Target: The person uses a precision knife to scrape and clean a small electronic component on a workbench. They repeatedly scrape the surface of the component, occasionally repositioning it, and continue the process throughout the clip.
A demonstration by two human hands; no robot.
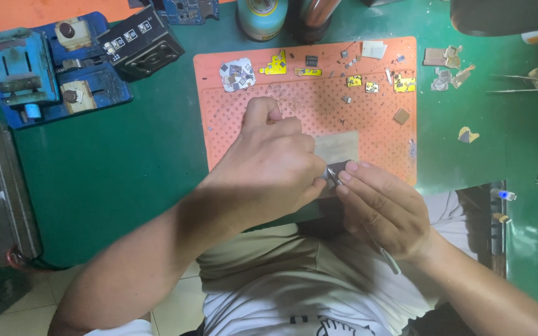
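Seen from above at a green workbench (pixel 126 162): left hand (pixel 269 165), at frame centre, curled tight over a small dark part (pixel 339 167) and pinning it to the near edge of an orange perforated mat (pixel 368 127). Right hand (pixel 386 208), just right of centre, closed around thin metal tweezers (pixel 368 233), tips meeting the part beside the left thumb, handle running back past the wrist. Pale grey sheet (pixel 337 146) lying on the mat directly behind the part. Yellow-and-black chips (pixel 356 81) and metal scraps strewn along the mat's top edge. Blue clamp fixture (pixel 45 68) at upper left, black square module (pixel 141 40) resting against it. More loose tweezers (pixel 524 84) at far right.
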